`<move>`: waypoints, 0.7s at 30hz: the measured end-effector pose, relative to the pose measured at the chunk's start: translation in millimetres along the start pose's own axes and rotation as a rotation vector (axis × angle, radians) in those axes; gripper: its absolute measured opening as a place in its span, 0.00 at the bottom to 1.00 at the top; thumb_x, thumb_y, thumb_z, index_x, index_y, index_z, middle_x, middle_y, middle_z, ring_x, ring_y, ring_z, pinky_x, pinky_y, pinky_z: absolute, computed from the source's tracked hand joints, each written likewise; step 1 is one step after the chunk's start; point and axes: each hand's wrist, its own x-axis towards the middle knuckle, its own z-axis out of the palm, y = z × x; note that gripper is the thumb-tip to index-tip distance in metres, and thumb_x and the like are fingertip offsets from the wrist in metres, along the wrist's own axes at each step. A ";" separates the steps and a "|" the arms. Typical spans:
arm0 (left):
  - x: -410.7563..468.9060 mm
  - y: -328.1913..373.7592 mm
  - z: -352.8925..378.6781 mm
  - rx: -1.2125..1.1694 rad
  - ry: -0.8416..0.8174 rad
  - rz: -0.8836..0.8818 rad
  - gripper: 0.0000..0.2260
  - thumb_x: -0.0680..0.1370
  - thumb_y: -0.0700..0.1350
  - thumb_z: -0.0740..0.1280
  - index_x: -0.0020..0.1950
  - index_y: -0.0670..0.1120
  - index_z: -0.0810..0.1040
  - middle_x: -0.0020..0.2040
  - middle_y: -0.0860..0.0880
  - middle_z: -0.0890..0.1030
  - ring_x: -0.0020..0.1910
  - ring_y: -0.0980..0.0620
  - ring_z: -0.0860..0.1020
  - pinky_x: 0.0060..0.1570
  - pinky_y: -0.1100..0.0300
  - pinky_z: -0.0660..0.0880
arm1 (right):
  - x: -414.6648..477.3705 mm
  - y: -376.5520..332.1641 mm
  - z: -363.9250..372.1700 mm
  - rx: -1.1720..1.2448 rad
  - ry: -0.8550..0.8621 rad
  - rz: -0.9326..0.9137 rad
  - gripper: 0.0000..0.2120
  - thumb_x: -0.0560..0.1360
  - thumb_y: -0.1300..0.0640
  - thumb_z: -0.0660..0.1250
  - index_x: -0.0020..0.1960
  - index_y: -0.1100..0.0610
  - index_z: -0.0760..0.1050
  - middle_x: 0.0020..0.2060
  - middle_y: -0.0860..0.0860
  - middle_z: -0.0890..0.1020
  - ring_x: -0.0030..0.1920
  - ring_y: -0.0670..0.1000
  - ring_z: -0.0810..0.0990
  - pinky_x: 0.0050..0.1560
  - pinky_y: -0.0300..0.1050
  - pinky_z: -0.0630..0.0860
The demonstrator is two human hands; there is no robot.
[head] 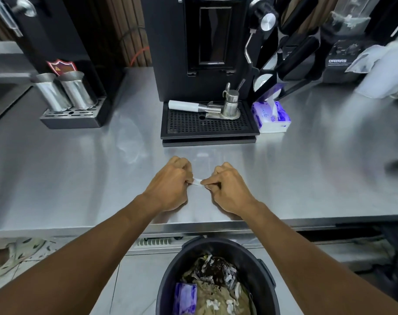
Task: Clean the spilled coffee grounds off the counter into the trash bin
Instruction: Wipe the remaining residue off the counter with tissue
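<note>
My left hand (170,185) and my right hand (227,189) rest on the steel counter (79,178) near its front edge, fists closed. Between them they pinch a small white piece of tissue (197,181), one end in each hand. No coffee grounds show on the counter around the hands. Below the counter edge stands a black trash bin (265,269), holding dark coffee grounds, crumpled white tissues and a purple wrapper.
A black espresso machine (193,53) with a drip tray (207,128), portafilter and small steel jug stands behind the hands. A purple tissue pack (270,117) sits to its right. Two steel pitchers (63,92) stand at the left, a grinder at far right.
</note>
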 end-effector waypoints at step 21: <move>-61.9 72.5 -0.7 -0.059 -0.050 0.051 0.10 0.64 0.31 0.70 0.38 0.45 0.84 0.33 0.49 0.76 0.32 0.51 0.75 0.32 0.60 0.75 | -80.8 0.9 -36.1 0.040 -0.102 -0.061 0.08 0.74 0.62 0.71 0.51 0.54 0.85 0.36 0.47 0.77 0.45 0.47 0.69 0.44 0.34 0.70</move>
